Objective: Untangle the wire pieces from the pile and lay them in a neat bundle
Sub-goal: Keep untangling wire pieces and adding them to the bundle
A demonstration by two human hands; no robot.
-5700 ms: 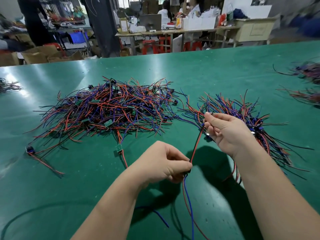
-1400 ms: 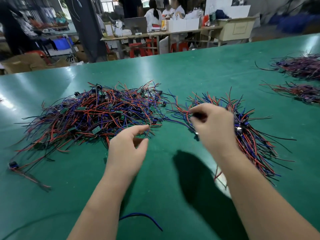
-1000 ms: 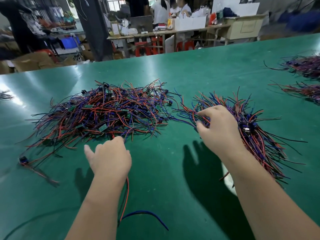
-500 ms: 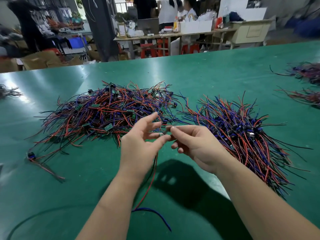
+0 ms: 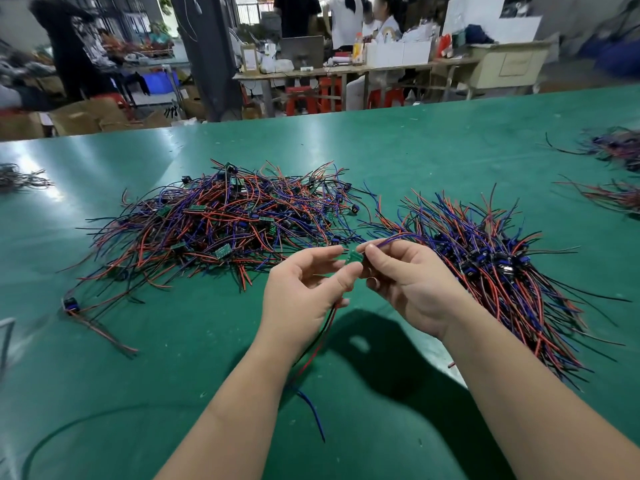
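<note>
You've got one wire piece (image 5: 317, 341) up off the table (image 5: 415, 150), held btwn both hands, just in front of the gap btwn pile (image 5: 225, 220) and bundle (image 5: 502, 271). Left hand (image 5: 304, 289) is half-curled, thumb and forefinger tips nipping the little green board (image 5: 355, 257). Red & black leads trail down under the palm, blue tail below. Right hand (image 5: 412, 285) pinches the board's other side w/ thumb and index, other fingers loosely tucked, and a purple lead arcs off rightward from that pinch. The two-handed hold is prob. so you can straighten the leads before laying it down. Bundle sits just beside your right hand, connectors roughly lined up, so it's a short carry. Pile at left: big, knotted, lots of pcs to go.
</note>
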